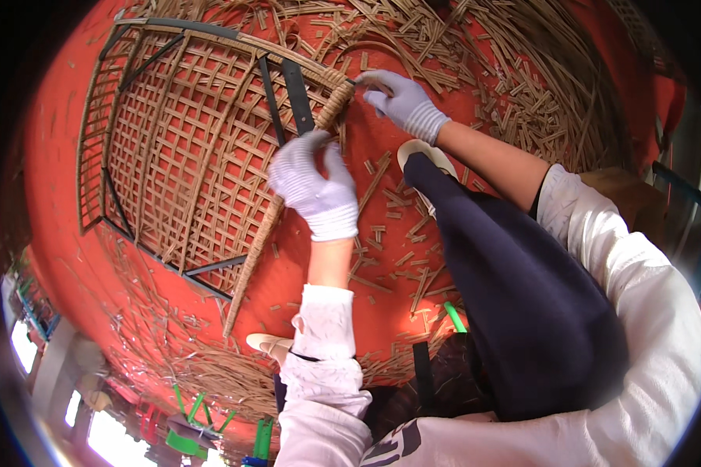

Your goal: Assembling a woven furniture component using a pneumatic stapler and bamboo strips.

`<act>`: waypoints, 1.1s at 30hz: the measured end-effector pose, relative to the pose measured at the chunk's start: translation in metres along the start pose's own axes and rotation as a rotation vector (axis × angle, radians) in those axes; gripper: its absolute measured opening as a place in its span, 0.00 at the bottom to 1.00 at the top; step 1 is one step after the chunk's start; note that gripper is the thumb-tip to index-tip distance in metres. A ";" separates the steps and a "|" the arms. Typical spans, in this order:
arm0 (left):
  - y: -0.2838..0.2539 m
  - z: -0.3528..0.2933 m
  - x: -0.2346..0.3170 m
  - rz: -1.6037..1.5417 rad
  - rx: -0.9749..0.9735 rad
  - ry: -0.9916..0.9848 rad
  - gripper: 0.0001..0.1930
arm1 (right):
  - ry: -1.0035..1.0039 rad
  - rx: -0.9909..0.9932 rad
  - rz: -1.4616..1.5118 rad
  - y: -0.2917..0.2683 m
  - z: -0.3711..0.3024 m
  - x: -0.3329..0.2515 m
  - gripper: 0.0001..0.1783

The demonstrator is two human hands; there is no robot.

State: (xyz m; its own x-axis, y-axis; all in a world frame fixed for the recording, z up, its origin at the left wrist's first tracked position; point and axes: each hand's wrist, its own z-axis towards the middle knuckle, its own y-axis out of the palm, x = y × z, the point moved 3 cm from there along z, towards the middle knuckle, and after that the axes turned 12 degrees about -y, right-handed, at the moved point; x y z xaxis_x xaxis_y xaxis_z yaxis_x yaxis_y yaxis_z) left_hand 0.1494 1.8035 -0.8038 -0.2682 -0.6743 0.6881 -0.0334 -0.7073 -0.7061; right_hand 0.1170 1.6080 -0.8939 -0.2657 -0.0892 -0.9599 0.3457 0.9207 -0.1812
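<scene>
A woven rattan panel point(210, 136) with a dark flat-bar frame and wrapped rim lies at the left, shaped like part of a chair. My left hand point(315, 187), in a pale knitted glove, is over its near right rim. The fingers and thumb curl toward each other, slightly blurred; whatever they pinch is hidden. At the panel's upper right corner, where strands wrap the rim, my right hand point(397, 100) wears a matching glove. Its thumb and forefinger close on something small and dark at the corner, too small to name.
Red flooring point(304, 257) spreads under the panel, scattered with short rattan offcuts point(522, 101). Long loose strands point(584, 62) are heaped at the upper right, and more strands point(210, 373) lie at the lower left. My knee and shoes are close to the panel. Green-legged stools point(187, 436) stand lower left.
</scene>
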 end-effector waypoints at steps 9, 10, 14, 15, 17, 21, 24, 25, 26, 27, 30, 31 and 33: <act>0.095 -0.013 -0.003 -0.668 -0.444 -0.952 0.22 | 0.080 -0.265 -0.105 -0.010 0.022 -0.025 0.16; 0.102 -0.016 -0.004 -0.787 -0.451 -1.102 0.22 | 0.075 -0.276 -0.110 -0.010 0.021 -0.026 0.16; 0.097 -0.027 -0.001 -0.710 -0.149 -0.989 0.20 | 0.106 -0.312 -0.090 -0.008 0.010 -0.026 0.15; 0.095 -0.029 0.002 -0.629 -0.134 -0.930 0.20 | 0.092 -0.321 -0.105 -0.008 0.007 -0.026 0.15; 0.093 -0.031 0.008 -0.458 -0.126 -0.833 0.19 | 0.056 -0.335 -0.105 -0.008 0.003 -0.027 0.14; 0.097 -0.032 0.011 -0.686 -0.137 -0.999 0.16 | 0.099 -0.316 -0.055 -0.007 -0.001 -0.028 0.15; 0.093 -0.027 0.007 -0.728 -0.089 -0.933 0.16 | 0.107 -0.372 -0.015 -0.007 -0.005 -0.030 0.17; 0.093 -0.027 0.005 -0.790 -0.104 -0.953 0.16 | 0.070 -0.369 -0.010 -0.009 -0.005 -0.031 0.18; 0.091 -0.028 0.002 -0.844 -0.106 -0.958 0.17 | 0.037 -0.351 -0.011 -0.012 -0.006 -0.032 0.19; 0.090 -0.028 0.000 -0.891 -0.113 -0.971 0.18 | 0.025 -0.344 -0.023 -0.014 -0.008 -0.031 0.20; 0.080 -0.029 0.000 -0.884 -0.173 -1.032 0.17 | 0.043 -0.376 -0.087 -0.018 -0.014 -0.027 0.22; 0.074 -0.026 0.004 -0.808 -0.210 -0.934 0.16 | 0.045 -0.368 -0.068 -0.017 -0.016 -0.025 0.23; 0.056 -0.025 0.013 -0.593 -0.312 -0.846 0.15 | 0.049 -0.314 -0.063 -0.008 -0.026 -0.020 0.24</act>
State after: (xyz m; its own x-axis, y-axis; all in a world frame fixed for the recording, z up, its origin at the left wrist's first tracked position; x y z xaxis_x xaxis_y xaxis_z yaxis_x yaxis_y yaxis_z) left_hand 0.1198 1.7606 -0.8384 0.6196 -0.2549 0.7424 -0.2154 -0.9647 -0.1514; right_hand 0.0957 1.6123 -0.8675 -0.3235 -0.1386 -0.9360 0.0347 0.9868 -0.1581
